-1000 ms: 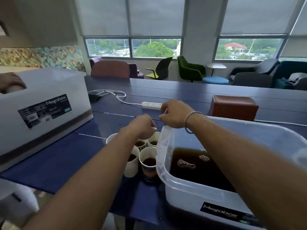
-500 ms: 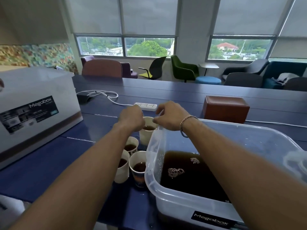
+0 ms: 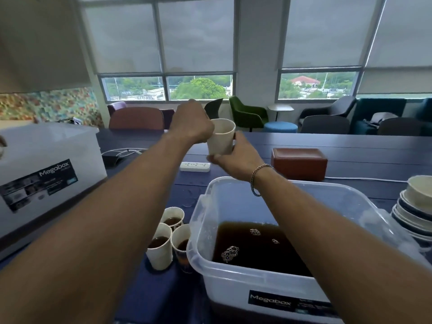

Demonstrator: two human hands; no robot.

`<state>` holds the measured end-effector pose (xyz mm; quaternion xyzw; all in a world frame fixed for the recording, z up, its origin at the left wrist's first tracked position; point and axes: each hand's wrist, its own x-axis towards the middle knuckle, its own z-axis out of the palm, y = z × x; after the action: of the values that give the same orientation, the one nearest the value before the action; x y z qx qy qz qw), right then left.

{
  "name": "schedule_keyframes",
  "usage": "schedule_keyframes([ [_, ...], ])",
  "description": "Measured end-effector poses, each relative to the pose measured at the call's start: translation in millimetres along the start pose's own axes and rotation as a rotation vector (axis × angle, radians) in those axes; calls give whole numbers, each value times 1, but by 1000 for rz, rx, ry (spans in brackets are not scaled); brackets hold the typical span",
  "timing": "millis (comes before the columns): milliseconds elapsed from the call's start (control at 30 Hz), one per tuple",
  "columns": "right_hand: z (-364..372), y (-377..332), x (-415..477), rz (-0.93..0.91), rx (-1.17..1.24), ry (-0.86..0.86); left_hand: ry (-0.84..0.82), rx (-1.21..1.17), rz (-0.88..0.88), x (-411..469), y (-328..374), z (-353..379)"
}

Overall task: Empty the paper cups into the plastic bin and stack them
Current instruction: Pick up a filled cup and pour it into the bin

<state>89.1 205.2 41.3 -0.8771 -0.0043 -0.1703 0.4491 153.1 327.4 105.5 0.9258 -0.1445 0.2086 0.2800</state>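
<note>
Head view: left hand (image 3: 191, 123) and right hand (image 3: 236, 157), fingers curled, grip one paper cup (image 3: 221, 136) above the worktop (image 3: 350, 146), beyond the plastic bin (image 3: 233, 288); three filled cups (image 3: 161, 249) stand beside it.

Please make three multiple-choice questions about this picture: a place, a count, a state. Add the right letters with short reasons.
1. The filled paper cups stand: A inside the plastic bin; B on the table, left of the bin; C on the table, right of the bin.
2. How many filled cups stand there? A two; B three; C five.
3. The raised paper cup is: A lying down; B in one hand; C in both hands.
Answers: B, they stand beside the bin's left wall; B, three rims show dark liquid; C, left hand and right hand grip it.
</note>
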Motion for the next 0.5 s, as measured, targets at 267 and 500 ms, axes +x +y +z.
schedule_keyframes([
  [267,-64,37,-56,27,138,205,-124,-363,51,-63,73,23],
  [500,-111,61,-100,87,129,213,-301,-559,68,-108,101,47],
])
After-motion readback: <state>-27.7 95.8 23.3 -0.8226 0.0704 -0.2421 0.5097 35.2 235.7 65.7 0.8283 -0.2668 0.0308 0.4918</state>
